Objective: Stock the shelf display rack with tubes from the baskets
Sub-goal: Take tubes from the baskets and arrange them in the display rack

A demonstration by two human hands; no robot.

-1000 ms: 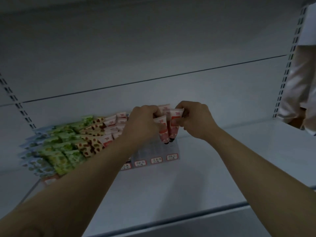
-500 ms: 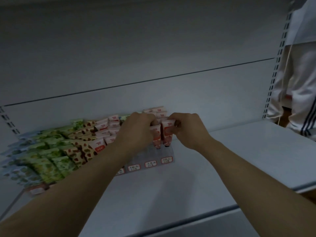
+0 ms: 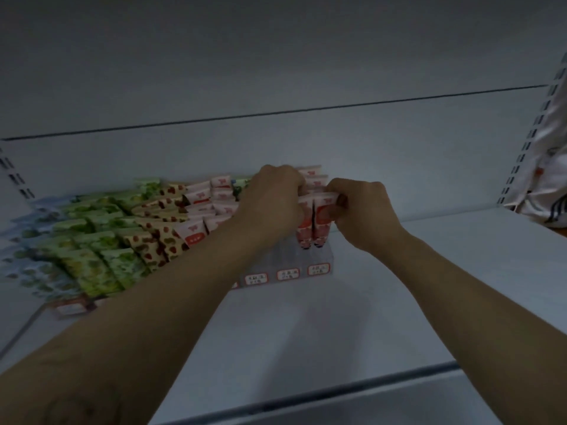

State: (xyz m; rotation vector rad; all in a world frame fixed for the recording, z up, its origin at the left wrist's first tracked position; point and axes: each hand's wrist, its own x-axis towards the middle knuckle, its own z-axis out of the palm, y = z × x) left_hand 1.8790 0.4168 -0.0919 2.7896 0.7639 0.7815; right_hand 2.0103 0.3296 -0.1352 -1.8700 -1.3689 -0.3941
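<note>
Head camera view: both bare forearms reach over the white metal shelf to the clear plastic display rack, which stands toward the shelf's back left, against the pale back panel. At the rack's right end the left hand and right hand meet over two tubes hanging cap-down, side by side and touching. The left grip is curled tight on the flat crimped top of the pink-and-white plastic tube; its fingertips are hidden behind the knuckles. The right grip pinches the crimped top of the second pink-and-white plastic tube between thumb and bent fingers. Both caps sit low in the rack's right-hand lanes, just above the red-bordered white price labels on its front edge; whether the caps touch the rack floor cannot be told. Behind the hands, more pink-and-white tubes stand against the back panel. Leftward the rack is filled with rows of pink-and-white tubes, yellow tubes with red spots, green tubes and pale blue tubes toward the shelf's left edge. At the right edge, beyond the slotted upright, another person's white clothing shows, blurred.
</note>
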